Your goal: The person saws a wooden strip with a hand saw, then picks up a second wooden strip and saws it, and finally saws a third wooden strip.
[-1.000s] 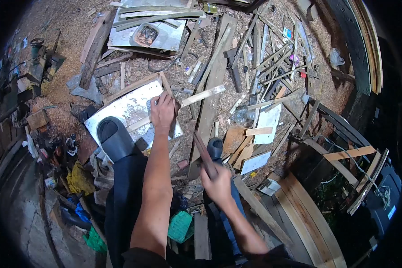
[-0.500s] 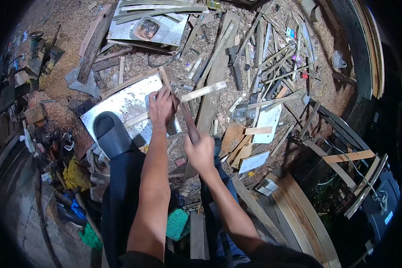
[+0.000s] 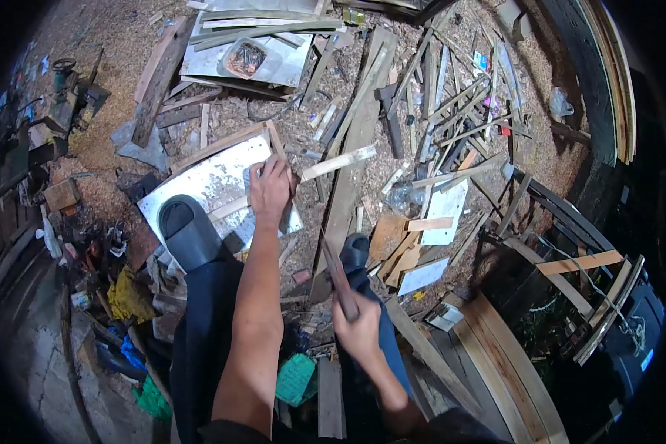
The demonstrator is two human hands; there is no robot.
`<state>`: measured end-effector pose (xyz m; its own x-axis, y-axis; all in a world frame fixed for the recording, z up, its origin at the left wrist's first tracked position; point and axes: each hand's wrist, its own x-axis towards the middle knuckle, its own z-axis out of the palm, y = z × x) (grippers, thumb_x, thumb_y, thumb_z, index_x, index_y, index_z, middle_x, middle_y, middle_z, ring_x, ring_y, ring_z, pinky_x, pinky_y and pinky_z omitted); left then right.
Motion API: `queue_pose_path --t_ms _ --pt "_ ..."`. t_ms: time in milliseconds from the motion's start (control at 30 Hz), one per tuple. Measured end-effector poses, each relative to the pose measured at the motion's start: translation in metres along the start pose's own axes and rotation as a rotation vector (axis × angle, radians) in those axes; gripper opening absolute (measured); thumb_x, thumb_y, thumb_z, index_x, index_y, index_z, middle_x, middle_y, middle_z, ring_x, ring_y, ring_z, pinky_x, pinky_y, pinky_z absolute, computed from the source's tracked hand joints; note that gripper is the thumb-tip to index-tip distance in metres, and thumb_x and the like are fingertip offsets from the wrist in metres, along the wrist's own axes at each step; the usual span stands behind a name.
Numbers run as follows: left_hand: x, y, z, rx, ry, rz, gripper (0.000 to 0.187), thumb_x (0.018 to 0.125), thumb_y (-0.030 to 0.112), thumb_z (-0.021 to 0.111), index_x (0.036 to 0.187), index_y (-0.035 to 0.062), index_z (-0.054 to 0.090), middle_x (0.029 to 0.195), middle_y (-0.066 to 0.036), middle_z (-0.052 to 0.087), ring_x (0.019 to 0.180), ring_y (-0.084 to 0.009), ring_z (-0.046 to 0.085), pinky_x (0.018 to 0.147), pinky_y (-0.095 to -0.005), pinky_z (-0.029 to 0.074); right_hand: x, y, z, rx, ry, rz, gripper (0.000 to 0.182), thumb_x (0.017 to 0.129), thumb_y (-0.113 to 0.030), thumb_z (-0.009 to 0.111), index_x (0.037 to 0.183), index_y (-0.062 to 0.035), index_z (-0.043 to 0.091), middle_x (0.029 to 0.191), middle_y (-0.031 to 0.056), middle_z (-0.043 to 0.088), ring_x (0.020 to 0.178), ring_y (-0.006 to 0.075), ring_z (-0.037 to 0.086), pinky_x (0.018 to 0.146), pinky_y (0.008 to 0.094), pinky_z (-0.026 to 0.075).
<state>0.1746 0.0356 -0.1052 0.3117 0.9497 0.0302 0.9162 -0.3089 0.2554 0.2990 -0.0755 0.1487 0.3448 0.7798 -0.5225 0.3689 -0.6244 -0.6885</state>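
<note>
My left hand (image 3: 271,189) presses down at the right side of a white panel (image 3: 192,185) edged with wood strips. Its fingers are curled at a light wood strip (image 3: 340,161) that crosses the panel and sticks out to the right; anything pinched between them is too small to make out. Lower right, clear of the panel, my right hand (image 3: 358,329) is wrapped round the wooden handle of a hammer-like tool (image 3: 338,277). The tool's far end points up and left and is hard to make out. A dark shoe (image 3: 189,229) rests on the panel's lower edge.
A tray of nails (image 3: 244,58) sits on a white board (image 3: 285,63) at the top. Long planks (image 3: 359,140) and scrap strips cover the ground to the right. Stacked boards (image 3: 496,355) lie lower right. A yellow cloth (image 3: 130,294) and a green bundle (image 3: 297,379) are lower down.
My right hand has moved down and slightly right, bringing the tool away from the strip and my left hand. The left hand stays at nearly the same place on the panel.
</note>
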Motion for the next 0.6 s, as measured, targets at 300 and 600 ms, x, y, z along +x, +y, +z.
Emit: queue_pose_path --t_ms 300,600 --pt "-0.008 -0.008 0.004 0.046 -0.095 0.036 0.014 0.084 0.019 0.057 0.084 0.0101 0.068 0.101 0.002 0.065 0.110 -0.0117 0.053 0.092 -0.0367 0.034 0.037 0.020 0.024 -0.089 -0.026 -0.057 0.019 0.082 -0.014 0.061 0.078 0.0046 0.061 0.061 0.0249 0.052 0.056 0.0393 0.060 0.052 0.0386 0.045" --pt "-0.007 0.000 -0.007 -0.034 -0.031 -0.020 0.014 0.083 0.018 0.060 0.081 0.0073 0.068 0.102 0.002 0.065 0.108 -0.0094 0.054 0.093 -0.0360 0.034 0.076 0.018 0.039 -0.150 -0.150 0.108 0.019 0.082 -0.013 0.059 0.085 0.0052 0.062 0.061 0.0220 0.056 0.058 0.0309 0.064 0.056 0.0406 0.048"
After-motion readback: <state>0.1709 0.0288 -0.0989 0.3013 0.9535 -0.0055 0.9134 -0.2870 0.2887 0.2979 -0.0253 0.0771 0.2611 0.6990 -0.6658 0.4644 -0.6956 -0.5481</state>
